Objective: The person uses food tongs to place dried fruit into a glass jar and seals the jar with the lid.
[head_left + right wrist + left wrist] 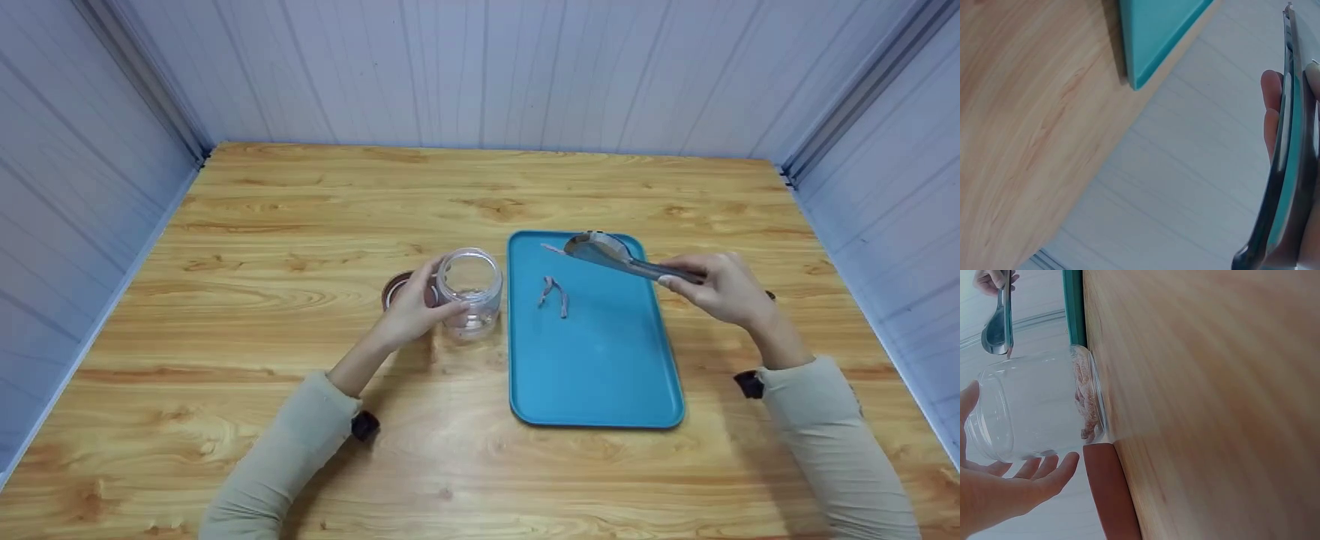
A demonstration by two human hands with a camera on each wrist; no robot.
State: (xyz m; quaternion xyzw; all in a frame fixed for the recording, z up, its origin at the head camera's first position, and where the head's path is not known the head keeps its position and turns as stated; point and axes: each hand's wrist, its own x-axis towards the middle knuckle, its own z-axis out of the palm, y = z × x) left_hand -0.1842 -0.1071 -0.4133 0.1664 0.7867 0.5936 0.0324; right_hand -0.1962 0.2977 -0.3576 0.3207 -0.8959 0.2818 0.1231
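Pinkish-brown, thin strips (561, 296) lie partly on the rectangular turquoise tray with a raised rim (600, 375), where a forked bit sits in its far left portion. Another slim strip shows at the tip of the silvery metal tongs (646, 269), apparently pinched there, above the tray's far end. The right hand (720, 289) is clamped round the tongs' handle. Just left of the tray, the left hand (412, 311) is curled round a clear, wide-mouthed, round jar (480, 296), which stands upright and uncovered, with similar strips at its bottom (1085, 396). A round reddish-brown lid (397, 289) lies farther left of the tray, beside the jar.

Judging by this, the step in hand is carrying strips from tray to jar. The next move calls for bringing the tongs leftward over the jar's mouth and releasing, while the left hand steadies it.
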